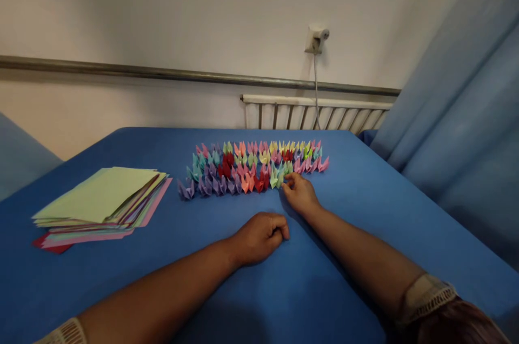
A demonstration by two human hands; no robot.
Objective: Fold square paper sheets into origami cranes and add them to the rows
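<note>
Rows of small folded paper cranes in many colours stand on the blue table (227, 268). At the right end of the front row is a light green paper crane (276, 177), and my right hand (300, 192) has its thumb and fingers pinched at that crane's right side. Just left of it stand a red crane (261, 182) and an orange crane (247, 183). My left hand (259, 237) rests on the table nearer to me, fingers curled in, with nothing visible in it.
To the left lies a stack of coloured paper sheets (101, 192), pale green on top. Behind the table are a wall with a metal rail (182, 73), a radiator (292, 100) and a plugged-in cord (316, 84). A blue curtain (454, 84) hangs along the right side.
</note>
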